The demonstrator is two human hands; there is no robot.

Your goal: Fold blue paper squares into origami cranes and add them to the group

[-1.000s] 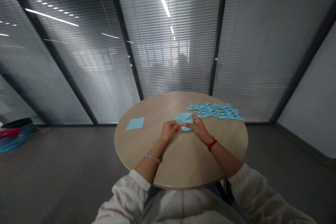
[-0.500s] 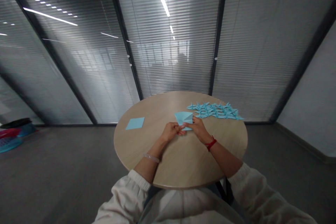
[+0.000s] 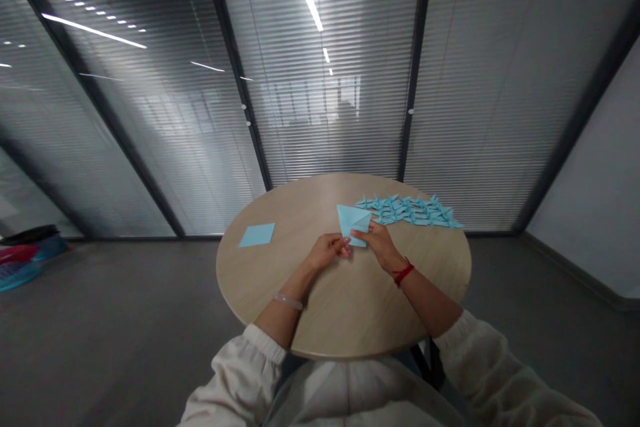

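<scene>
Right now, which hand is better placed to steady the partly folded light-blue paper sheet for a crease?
Probably the right hand: it grips the folded light-blue paper sheet at the right side, thumb across the face; the left hand is only at the lower left edge.

Well behind its grip, the left hand [image 3: 326, 250] is wearing a bangle [image 3: 287, 301], pale and translucent; nearer behind its own grip, the right hand [image 3: 381, 243] is wearing a red cord [image 3: 404, 273]. Farther back from both grips, off-white sleeves [image 3: 233, 377] are bunching into creases and ending in gathered cuffs [image 3: 265, 341]. Between the sleeves, an off-white top [image 3: 320, 395] is showing a seam [image 3: 347, 388].
</scene>
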